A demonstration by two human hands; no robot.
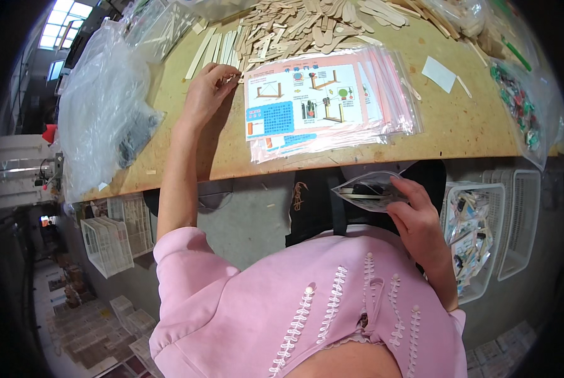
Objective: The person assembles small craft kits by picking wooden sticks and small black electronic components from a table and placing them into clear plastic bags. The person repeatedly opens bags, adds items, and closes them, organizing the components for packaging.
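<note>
My right hand (pixel 419 219) pinches the plastic bag (pixel 373 201) at its edge; left hand (pixel 206 94) half-curled by wooden sticks (pixel 297 31), grip unclear. Bag looks light, floppy: hold the rim.

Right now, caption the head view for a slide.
Left hand by wooden sticks, right hand holding a plastic bag.

Blue heading characters (pixel 301 68) across a pink-bordered rectangular paper sheet (pixel 310 101), small lines of print filling its blue rectangular panel (pixel 279 120), too small to read
</note>
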